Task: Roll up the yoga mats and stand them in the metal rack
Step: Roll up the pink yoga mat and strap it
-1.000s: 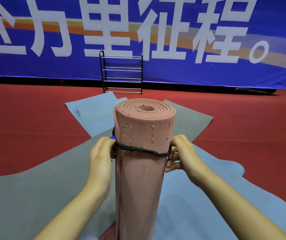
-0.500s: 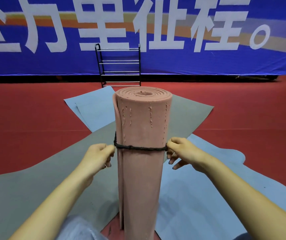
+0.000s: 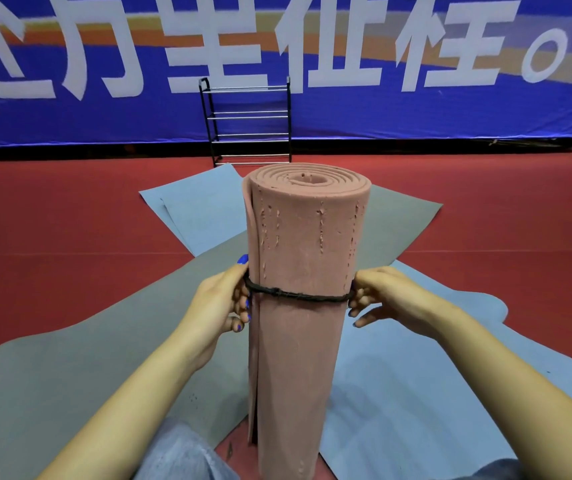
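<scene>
While the pink roll stands upright on the red floor right in front of the person, a dark band circles it about a third of the way down from the top. The left hand pinches the band at the roll's left edge, fingers curled in against the mat; the right hand pinches it at the right edge, with the lower fingers loosely spread. The step in hand looks like seating the band so the coil cannot spring open.

To do it well, both sides should be worked down evenly, so the band stays level and does not ride up on one side. The loose outer flap runs down the left edge, so the left fingers should press that flap flat under the band as it moves. The roll has no other support, so pulls should be small and balanced or it may tip. A band nearer mid-height would probably hold the coil better.

Still flat on the floor are a grey mat and two blue mats, overlapping beneath the roll. The rack stands well apart, against the blue banner, with nothing visible on it.
</scene>
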